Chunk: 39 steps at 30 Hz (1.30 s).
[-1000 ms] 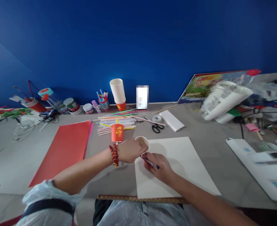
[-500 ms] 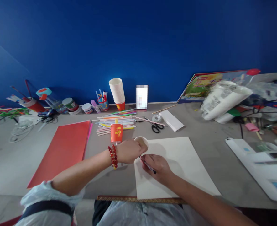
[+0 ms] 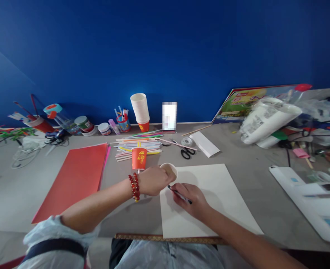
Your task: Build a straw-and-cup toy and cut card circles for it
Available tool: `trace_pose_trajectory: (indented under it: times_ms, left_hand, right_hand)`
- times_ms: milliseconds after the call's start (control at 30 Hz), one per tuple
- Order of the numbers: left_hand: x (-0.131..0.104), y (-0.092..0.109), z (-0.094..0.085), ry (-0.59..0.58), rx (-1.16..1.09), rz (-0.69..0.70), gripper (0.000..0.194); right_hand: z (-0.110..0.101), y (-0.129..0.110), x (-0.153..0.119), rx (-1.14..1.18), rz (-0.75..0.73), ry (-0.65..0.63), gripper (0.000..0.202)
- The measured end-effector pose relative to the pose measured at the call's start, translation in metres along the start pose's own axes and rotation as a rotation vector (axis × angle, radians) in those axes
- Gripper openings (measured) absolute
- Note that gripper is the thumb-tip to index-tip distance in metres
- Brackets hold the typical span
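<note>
Pen (image 3: 178, 194) swung rightward, pinched in the right hand (image 3: 192, 197); the left hand (image 3: 154, 180) gripped the cup (image 3: 174, 169), seemingly steadying it.

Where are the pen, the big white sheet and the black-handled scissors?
Pen (image 3: 181, 195): head view, middle of its barrel.
White sheet (image 3: 227, 194): head view, a bare part on its right side.
Scissors (image 3: 186, 149): head view, where the black handles meet.

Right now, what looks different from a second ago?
The pen in the right hand has swivelled: its back end swung left and nearer, then back rightward. Nothing was taken up or let go. The left hand still holds the cup; the white sheet stayed put.
</note>
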<state>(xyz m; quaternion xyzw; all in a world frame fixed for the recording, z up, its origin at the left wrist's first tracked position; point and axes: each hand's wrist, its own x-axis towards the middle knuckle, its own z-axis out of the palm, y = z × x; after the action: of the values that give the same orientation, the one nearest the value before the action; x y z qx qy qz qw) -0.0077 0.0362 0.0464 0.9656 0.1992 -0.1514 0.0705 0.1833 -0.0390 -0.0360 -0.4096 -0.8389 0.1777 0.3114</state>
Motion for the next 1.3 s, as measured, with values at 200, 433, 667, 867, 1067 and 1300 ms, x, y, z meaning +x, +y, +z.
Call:
trace_pose_trajectory:
  times_ms: [200,433,667,867,1067,1300]
  left_hand:
    - [0.0,0.0,-0.001,-0.008,-0.003,-0.003,0.033]
    - [0.0,0.0,-0.002,-0.039,-0.002,-0.011,0.03]
    - [-0.001,0.002,-0.005,-0.072,0.008,-0.041,0.034]
    - [-0.001,0.002,-0.009,-0.092,0.003,-0.027,0.035]
    - [-0.001,0.002,-0.009,-0.111,-0.004,-0.056,0.036]
    - [-0.001,0.001,-0.007,-0.107,0.003,-0.039,0.032]
  right_hand:
    - [-0.008,0.009,0.004,0.129,0.123,-0.034,0.01]
    - [-0.008,0.022,0.005,0.374,0.282,-0.088,0.011]
    - [-0.005,0.027,0.005,0.583,0.387,-0.081,0.011]
    - [-0.006,0.027,0.01,0.65,0.485,-0.055,0.008]
    - [-0.006,0.027,0.013,0.65,0.544,-0.038,0.011]
    - [-0.009,0.026,0.016,0.637,0.589,-0.025,0.011]
